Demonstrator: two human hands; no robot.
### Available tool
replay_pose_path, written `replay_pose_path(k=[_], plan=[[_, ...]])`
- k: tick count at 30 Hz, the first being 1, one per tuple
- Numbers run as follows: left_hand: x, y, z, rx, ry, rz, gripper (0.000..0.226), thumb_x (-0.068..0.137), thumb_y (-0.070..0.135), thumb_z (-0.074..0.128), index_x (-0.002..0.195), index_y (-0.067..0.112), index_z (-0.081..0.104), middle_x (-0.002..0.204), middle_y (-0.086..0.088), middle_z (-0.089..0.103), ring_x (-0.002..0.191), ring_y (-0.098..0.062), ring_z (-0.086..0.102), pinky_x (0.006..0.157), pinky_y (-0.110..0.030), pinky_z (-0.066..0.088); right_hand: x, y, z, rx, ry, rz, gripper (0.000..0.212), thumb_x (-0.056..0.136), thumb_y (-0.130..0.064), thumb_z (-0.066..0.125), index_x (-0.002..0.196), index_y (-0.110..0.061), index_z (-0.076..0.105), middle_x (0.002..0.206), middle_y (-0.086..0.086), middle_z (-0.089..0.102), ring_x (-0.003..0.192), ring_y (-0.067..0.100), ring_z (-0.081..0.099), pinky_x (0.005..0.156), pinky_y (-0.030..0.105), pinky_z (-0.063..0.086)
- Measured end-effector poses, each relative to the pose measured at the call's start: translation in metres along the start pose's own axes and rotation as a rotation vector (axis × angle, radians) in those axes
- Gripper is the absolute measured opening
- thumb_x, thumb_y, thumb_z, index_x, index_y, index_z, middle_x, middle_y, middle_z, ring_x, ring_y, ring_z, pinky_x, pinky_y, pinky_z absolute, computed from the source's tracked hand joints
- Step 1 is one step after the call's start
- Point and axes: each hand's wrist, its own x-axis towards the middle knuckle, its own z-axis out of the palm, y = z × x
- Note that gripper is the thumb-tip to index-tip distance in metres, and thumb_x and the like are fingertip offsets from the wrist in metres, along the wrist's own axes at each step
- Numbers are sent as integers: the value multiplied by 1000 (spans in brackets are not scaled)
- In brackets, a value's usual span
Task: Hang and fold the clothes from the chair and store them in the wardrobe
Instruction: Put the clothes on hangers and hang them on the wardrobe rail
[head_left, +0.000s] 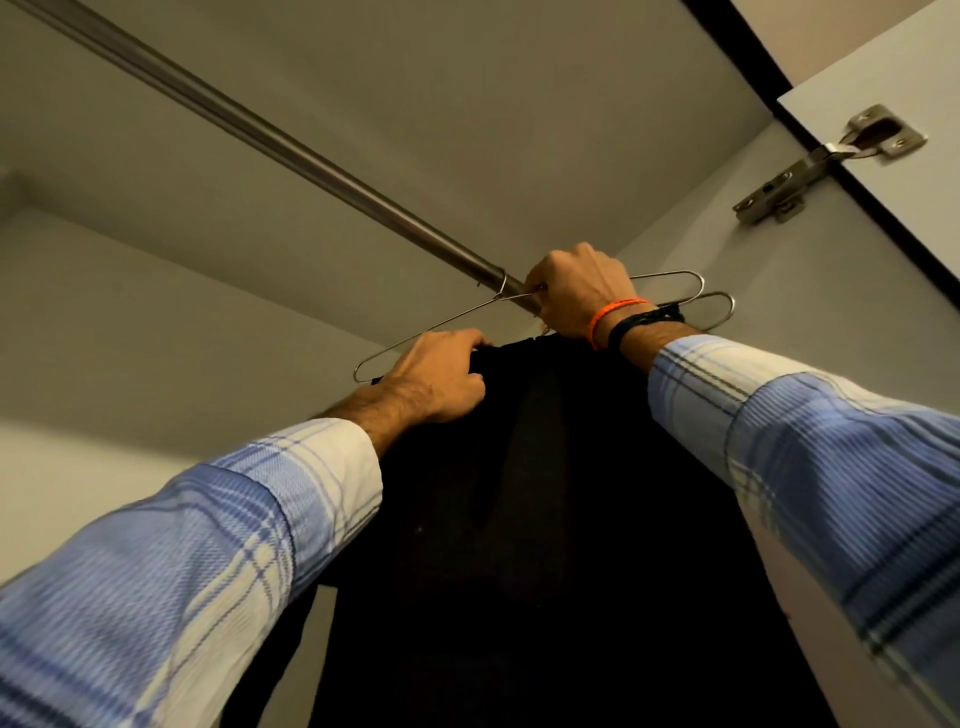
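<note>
A black garment (545, 519) hangs down the middle of the head view, below the wardrobe's metal rail (322, 161). A thin wire hanger (436, 325) has its hook over the rail. My left hand (441, 382) grips the garment's upper left edge, close to the hanger's left end. Up by the rail, my right hand (576, 291) is curled round the wire of a hanger near its hook. The right ends of two wire hangers (696, 293) stick out behind that wrist. What carries the garment's top is hidden by my hands.
I look up into the wardrobe: its grey ceiling panel (467, 104) is above and the right side wall (727, 249) is close to the hangers. The open door (909, 218) with a metal hinge (800, 176) stands at the upper right.
</note>
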Motion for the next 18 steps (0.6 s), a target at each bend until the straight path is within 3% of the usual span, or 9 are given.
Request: replay_pose_path(k=[5,8,13,18], plan=[[5,10,7,-12,-97,-62,41,92,16,56,133,17,51,128,-6,56,114,-22,54,83,-28,43,-2,1,3,-76,-3,11,27,93,-18,58,118,-17,66,105,16,60,95,38,62,70,37,42],[7,14,16,-6,-130,-66,42,92,17,55,134,17,49,128,-7,55,113,-23,54,79,-29,40,-6,7,6,-108,-13,18,24,94,-19,57,116,-14,66,97,13,58,92,37,62,69,37,42],[11,19,25,-67,-173,-73,44,93,16,55,136,14,47,131,-11,55,117,-27,54,89,-32,44,-9,15,10,-117,-35,26,23,96,-20,56,115,-13,66,88,10,51,78,30,55,67,35,41],[12,19,29,-59,-164,-77,45,94,17,55,138,15,46,134,-10,54,121,-26,52,88,-29,39,-10,19,14,-115,-21,35,22,97,-19,55,114,-11,66,85,9,50,74,29,51,66,34,41]])
